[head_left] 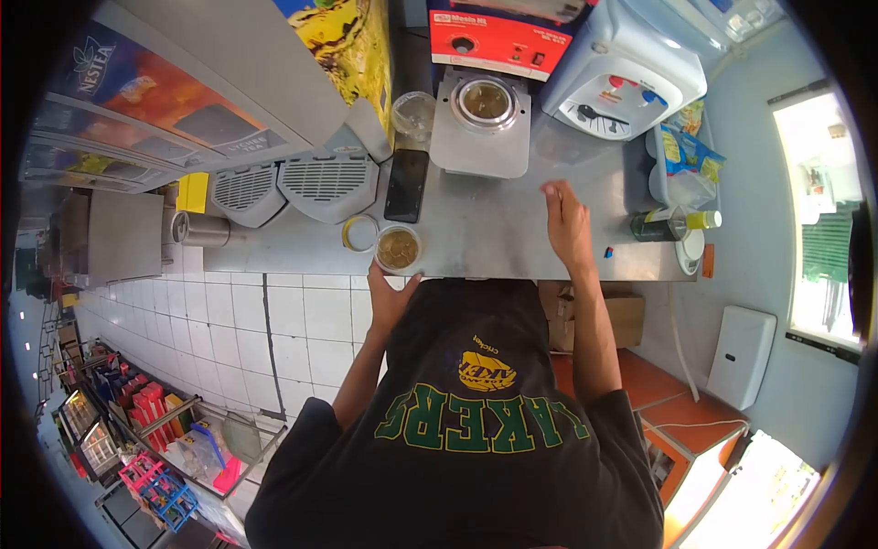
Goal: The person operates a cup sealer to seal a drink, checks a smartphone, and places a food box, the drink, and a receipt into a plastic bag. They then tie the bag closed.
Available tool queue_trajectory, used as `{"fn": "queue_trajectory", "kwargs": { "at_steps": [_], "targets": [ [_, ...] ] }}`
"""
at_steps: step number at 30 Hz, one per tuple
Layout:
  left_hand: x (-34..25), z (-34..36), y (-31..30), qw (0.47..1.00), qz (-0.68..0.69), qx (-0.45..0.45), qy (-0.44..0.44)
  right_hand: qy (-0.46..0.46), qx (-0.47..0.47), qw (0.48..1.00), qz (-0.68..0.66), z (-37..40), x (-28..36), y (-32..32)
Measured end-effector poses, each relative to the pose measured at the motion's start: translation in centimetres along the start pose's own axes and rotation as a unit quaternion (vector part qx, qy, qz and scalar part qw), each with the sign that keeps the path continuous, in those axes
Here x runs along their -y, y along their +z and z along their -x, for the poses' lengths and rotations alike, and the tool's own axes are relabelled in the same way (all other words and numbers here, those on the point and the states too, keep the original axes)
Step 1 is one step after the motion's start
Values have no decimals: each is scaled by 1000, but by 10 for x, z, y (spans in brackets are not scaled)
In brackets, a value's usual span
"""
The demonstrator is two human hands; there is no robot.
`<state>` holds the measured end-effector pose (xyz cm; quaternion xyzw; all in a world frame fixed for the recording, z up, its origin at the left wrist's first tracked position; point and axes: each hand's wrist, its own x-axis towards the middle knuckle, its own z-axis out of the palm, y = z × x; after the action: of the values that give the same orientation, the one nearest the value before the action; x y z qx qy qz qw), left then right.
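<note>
My left hand (pixel 391 297) is at the counter's front edge, with thumb and fingers around the base of a clear plastic cup (pixel 399 249) that has brownish contents. Just beside that cup lies a round ring with a yellow edge (pixel 359 233). My right hand (pixel 569 224) is over the right part of the steel counter (pixel 485 229), holding nothing visible, its fingers loosely bent and partly apart. Beyond the hands stands a red cup sealer (pixel 498 41). A second filled cup (pixel 486 101) sits in the round holder of its metal tray (pixel 480 146).
A black phone (pixel 407 186) and an empty clear cup (pixel 413 115) are left of the sealer tray. Drink dispensers with grey drip trays (pixel 329 188) and a steel tumbler (pixel 201 230) stand left. A water dispenser (pixel 631 73), snack basket (pixel 686 165) and bottle (pixel 672 222) are right.
</note>
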<state>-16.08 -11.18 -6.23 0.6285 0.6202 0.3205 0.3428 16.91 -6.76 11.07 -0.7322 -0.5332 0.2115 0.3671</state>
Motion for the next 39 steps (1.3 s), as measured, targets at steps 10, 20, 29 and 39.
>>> {"fn": "queue_trajectory", "kwargs": {
  "at_steps": [10, 20, 29, 39],
  "targets": [
    [18, 42, 2, 988, 82, -79, -106, -133, -115, 983, 45, -132, 40, -36],
    [-126, -27, 90, 874, 451, 165, -75, -440, -299, 831, 164, -210, 111, -150],
    [-182, -114, 186, 857, 484, -141, -110, -494, -194, 782, 328, -310, 192, -196],
    [-198, -177, 207, 846, 492, -175, -113, -419, -44, 868, 263, -292, 201, -144]
  ]
}}
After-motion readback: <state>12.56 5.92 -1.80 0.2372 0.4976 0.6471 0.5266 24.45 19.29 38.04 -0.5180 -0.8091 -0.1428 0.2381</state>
